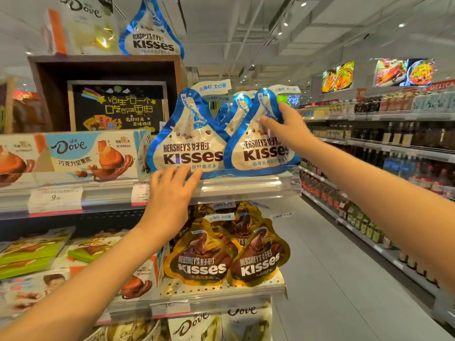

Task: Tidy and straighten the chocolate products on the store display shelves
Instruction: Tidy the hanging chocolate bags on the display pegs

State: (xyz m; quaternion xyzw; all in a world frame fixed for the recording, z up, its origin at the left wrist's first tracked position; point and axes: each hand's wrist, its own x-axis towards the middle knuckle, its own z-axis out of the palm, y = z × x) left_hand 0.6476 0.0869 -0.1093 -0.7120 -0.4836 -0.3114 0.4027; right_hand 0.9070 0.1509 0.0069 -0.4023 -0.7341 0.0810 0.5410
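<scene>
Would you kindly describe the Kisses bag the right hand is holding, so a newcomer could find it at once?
Start at the clear-fronted shelf level with the chalkboard sign. Two blue-and-white Kisses bags stand at its front; it is the right bag, at the aisle end. Only this one has the right hand gripping its upper edge; the left bag is touched low.

There is one view only, from a wide-angle camera worn on the person's head. It faces forward, close to the shelf end (246,185), with both forearms reaching in from the bottom corners. Its wide lens bends the ceiling overhead and takes in the aisle floor (332,279) running away at right.
</scene>
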